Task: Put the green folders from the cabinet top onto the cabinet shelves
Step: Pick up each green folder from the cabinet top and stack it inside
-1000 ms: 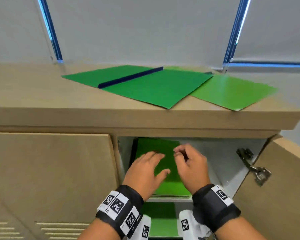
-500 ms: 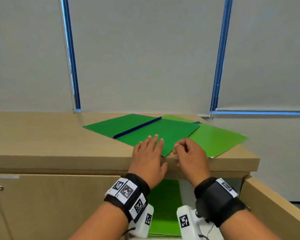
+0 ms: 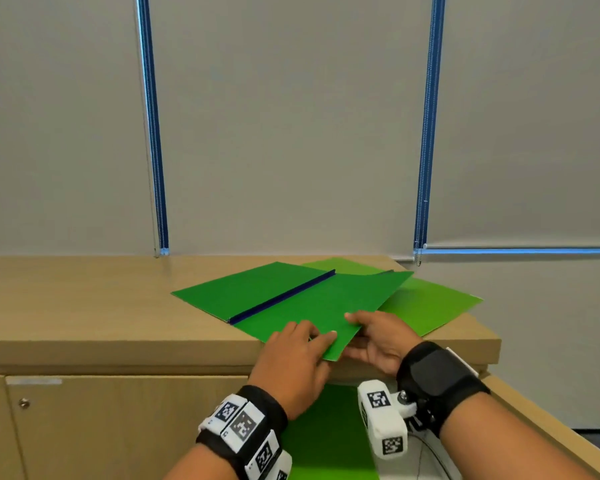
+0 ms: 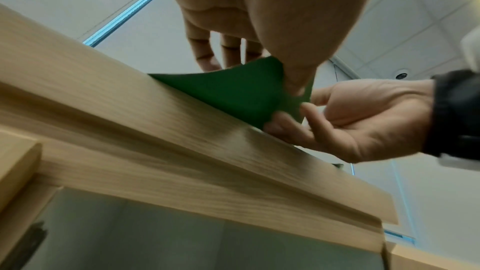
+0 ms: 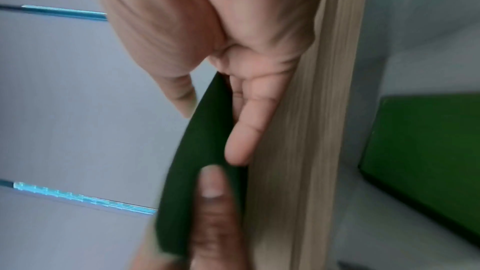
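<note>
Your hands have come up from the shelf: your right hand [image 3: 378, 344] now pinches the near corner of the top green folder [image 3: 319, 303], your left hand [image 3: 293, 362] pinches beside it, so another folder starts off the cabinet top [image 3: 84, 306].

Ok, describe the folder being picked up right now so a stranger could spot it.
Look at the wooden cabinet top below the blinds. Three green folders overlap there, and this folder lies on top in the middle, its near corner over the front edge, pinched by the left hand and right hand. A dark blue strip runs along its left edge.
</note>
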